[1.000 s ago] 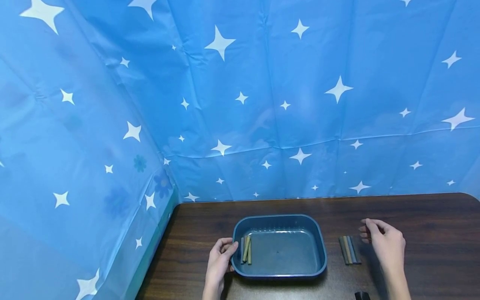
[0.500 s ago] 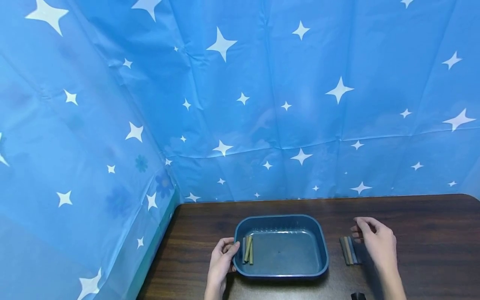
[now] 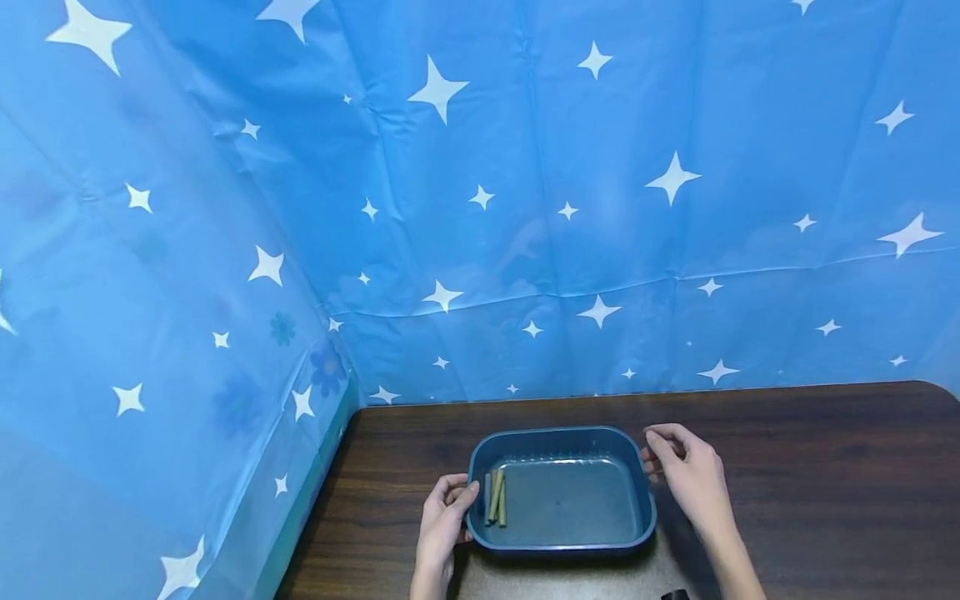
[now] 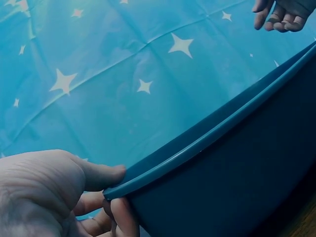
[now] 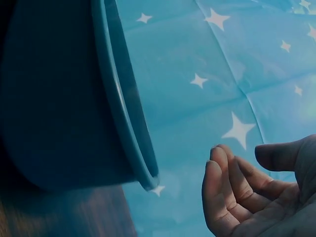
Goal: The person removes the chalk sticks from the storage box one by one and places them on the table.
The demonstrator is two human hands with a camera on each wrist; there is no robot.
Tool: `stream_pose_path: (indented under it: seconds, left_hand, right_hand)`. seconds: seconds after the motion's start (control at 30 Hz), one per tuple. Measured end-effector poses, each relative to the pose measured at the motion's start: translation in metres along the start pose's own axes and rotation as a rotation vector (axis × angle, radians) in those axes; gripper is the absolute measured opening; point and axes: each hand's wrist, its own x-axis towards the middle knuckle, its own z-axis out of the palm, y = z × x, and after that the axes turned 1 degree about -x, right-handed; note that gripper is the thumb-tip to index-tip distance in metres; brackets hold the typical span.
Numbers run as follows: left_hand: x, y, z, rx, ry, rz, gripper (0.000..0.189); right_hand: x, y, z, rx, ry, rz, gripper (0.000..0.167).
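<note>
A dark blue rectangular plastic basin [image 3: 558, 549] stands on the table in the head view. My left hand [image 3: 441, 518] pinches its left rim, with the thumb on top and fingers underneath, as the left wrist view also shows. Inside, against the left wall, lie several short olive and grey sticks [image 3: 496, 498]. My right hand [image 3: 692, 473] hovers at the basin's right rim. In the right wrist view that hand [image 5: 252, 192] has loosely bent fingers, its thumb apart, and nothing between them. The sticks seen earlier on the table to the right do not show; the hand and forearm overlap that spot.
A dark wood-grain table [image 3: 847, 492] carries the basin. Behind it and along the left hangs a blue sheet [image 3: 510, 250] with white stars. A small black thing [image 3: 675, 594] shows at the bottom edge.
My right hand has moved left, from beside the grey and brown sticks on the table to the basin's right rim. The left hand keeps its hold on the basin.
</note>
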Motion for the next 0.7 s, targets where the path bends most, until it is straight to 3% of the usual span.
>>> stream_pose_path:
  seconds: [0.13,0.33,0.43,0.7]
  left_hand:
    - [0.000,0.002,0.001,0.004,0.007,0.002,0.037]
    - [0.001,0.004,0.006,0.005,-0.001,0.033,0.036]
    - [0.001,0.000,0.006,0.015,0.007,0.019,0.036]
    - [0.001,-0.004,0.005,0.023,0.014,0.019,0.037]
  right_hand:
    - [0.000,-0.004,0.002,0.024,-0.015,-0.016,0.033]
    - [0.001,-0.004,-0.007,-0.052,0.022,-0.047,0.034]
    - [0.000,-0.001,-0.009,-0.070,0.023,-0.031,0.034]
    - [0.000,-0.001,-0.010,-0.023,0.031,-0.024,0.031]
